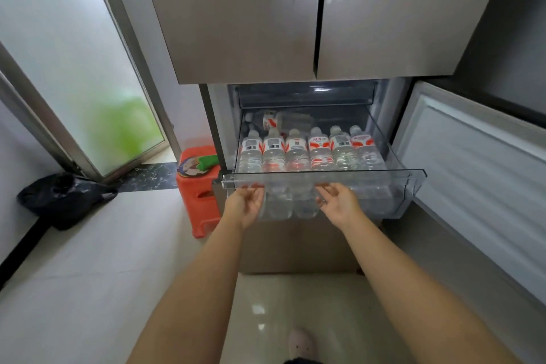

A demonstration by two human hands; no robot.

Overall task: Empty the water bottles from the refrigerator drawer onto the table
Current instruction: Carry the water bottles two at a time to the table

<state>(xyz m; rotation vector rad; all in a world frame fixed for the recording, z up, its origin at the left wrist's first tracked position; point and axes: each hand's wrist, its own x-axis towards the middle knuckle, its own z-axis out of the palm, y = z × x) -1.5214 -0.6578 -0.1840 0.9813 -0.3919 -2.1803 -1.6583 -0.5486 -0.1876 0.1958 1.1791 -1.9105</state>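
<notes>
A clear plastic refrigerator drawer (413,177) stands pulled out below the closed upper doors. Inside it, several water bottles (320,151) with red-and-white labels stand upright in a row, and one more bottle (288,120) lies on its side behind them. My left hand (245,204) is palm up just under the drawer's front lip, fingers relaxed and near the rim. My right hand (338,201) is also palm up under the front lip, fingers loosely spread. Neither hand holds a bottle. No table is in view.
The lower fridge door (478,174) hangs open at the right. An orange plastic stool (199,195) with a green item on it stands left of the fridge. A black bag (65,198) lies on the floor by a frosted glass door (74,68).
</notes>
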